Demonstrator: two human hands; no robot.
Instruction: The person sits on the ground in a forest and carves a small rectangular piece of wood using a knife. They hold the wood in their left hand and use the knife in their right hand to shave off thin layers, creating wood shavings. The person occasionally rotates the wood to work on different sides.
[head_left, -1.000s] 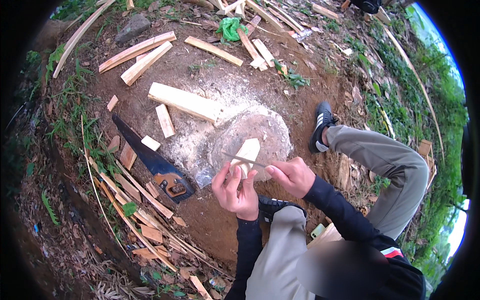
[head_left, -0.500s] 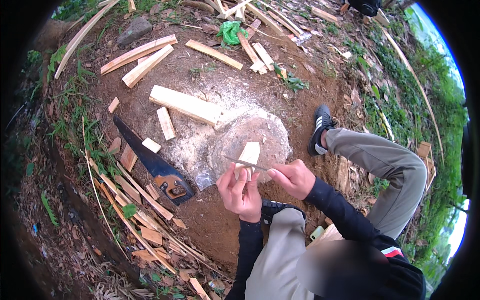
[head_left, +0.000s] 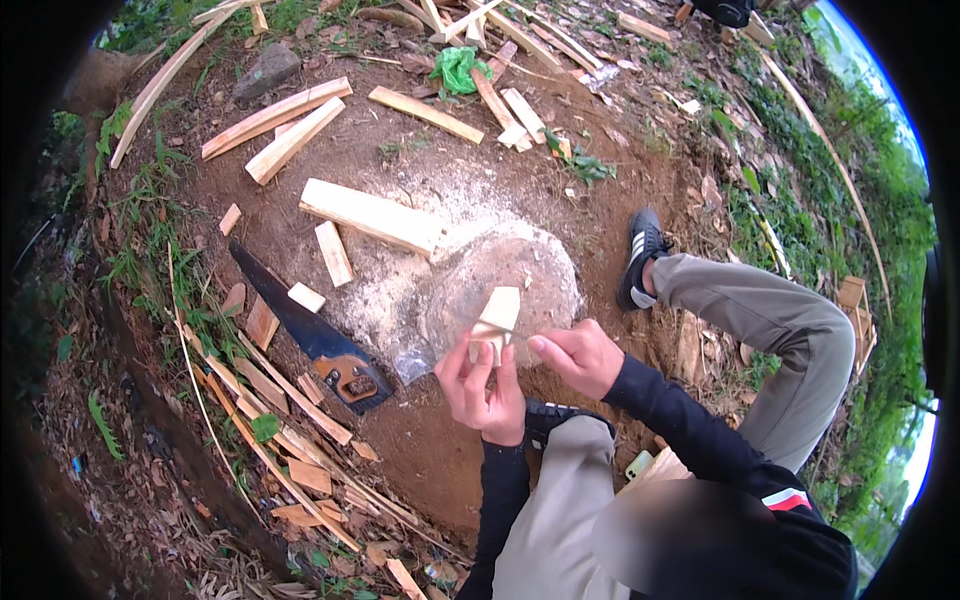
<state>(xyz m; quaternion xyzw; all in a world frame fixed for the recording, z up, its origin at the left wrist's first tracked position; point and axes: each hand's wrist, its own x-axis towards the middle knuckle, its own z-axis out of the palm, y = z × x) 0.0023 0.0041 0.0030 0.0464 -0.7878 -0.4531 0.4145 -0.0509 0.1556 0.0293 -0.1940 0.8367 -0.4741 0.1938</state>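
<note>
The small pale wedge-shaped block of wood [head_left: 497, 318] stands just beyond the person's knees, in the middle of the scene, with its long axis running near to far and leaning a little right at the far end. The left hand [head_left: 483, 385] has its grip closed on the block's near end, thumb and fingers pinching it from below, so the block rises away from that hand toward the far side. The right hand [head_left: 578, 358] sits just right of the block's near end, its grip curled narrow with the thumb pointing left at the wood; whether it grips something thin, I cannot tell. The left hand is the nearer one. Behind the block lies a round stump top dusted with pale sawdust [head_left: 520, 275]. A dark-bladed handsaw with a wooden handle [head_left: 310, 335] lies on the bare earth to the left, well apart.
</note>
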